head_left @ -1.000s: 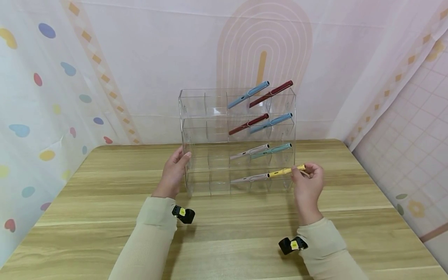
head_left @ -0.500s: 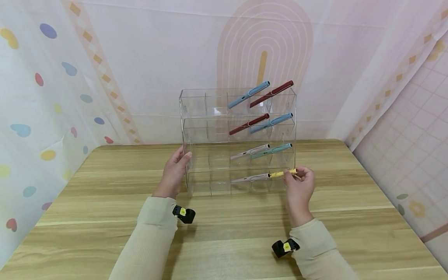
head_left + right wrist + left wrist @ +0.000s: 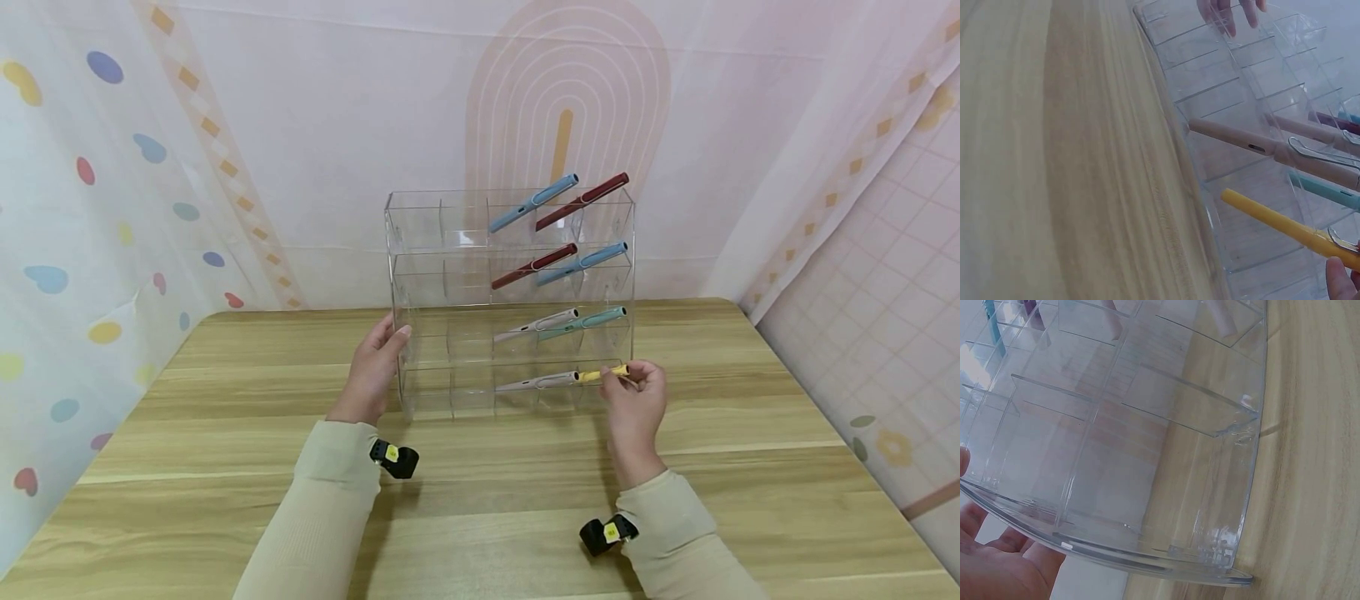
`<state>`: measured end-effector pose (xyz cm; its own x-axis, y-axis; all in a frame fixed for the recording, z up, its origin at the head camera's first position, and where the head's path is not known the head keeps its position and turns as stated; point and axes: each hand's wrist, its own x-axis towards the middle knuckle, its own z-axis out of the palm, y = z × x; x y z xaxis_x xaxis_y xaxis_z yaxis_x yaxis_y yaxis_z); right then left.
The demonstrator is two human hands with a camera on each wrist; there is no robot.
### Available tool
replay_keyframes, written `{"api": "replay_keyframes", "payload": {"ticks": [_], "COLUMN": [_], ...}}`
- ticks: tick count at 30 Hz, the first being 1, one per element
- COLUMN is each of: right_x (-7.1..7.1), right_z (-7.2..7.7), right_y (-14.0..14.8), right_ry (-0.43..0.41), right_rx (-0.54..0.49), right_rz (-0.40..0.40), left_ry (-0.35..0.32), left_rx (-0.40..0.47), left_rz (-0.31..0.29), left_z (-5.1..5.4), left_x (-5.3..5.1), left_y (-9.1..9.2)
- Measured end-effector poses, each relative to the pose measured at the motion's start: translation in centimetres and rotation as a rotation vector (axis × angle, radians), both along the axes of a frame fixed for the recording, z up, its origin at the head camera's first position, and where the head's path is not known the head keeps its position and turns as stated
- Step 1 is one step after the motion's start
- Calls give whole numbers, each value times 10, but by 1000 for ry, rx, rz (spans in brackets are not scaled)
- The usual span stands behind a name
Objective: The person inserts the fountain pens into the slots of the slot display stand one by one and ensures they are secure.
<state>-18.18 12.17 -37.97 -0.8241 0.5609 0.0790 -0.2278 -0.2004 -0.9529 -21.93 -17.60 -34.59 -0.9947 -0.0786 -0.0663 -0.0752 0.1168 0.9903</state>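
A clear acrylic pen rack with stepped tiers stands on the table. My left hand grips its left side, thumb in front and fingers behind. On the lowest tier, at the right end, my right hand pinches a yellow pen near its clip end. The pen's lower end is inside a compartment, beside a pale pinkish-grey pen. Above lie another pinkish-grey pen and a teal pen. Higher up are a dark red pen, a blue pen, and a top blue and red pair.
The wood-grain table extends around the rack. A patterned curtain hangs behind and at both sides. Black cameras are strapped to both wrists, over beige sleeves.
My right hand has moved left and slightly down with the yellow pen, which has slid further into the bottom tier's compartment. The left hand stays on the rack's side.
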Motion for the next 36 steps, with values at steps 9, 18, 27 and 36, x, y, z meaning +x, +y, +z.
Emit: {"api": "replay_keyframes", "payload": {"ticks": [9,18,27,36], "right_x": [4,5,4,11], "right_z": [0,-4,-5,3], "right_y": [1,1,0,9], "right_ry": [-43,-37,-43,-104], "right_rx": [26,53,90,212], "right_rz": [43,56,73,121], "left_ry": [-3,-6,-20,-13], "left_rx": [-5,-6,-21,-23], "left_rz": [-7,-7,-6,4], "left_z": [-1,0,2,2], "left_x": [0,0,3,3], "left_y": [0,-1,-1,1]}}
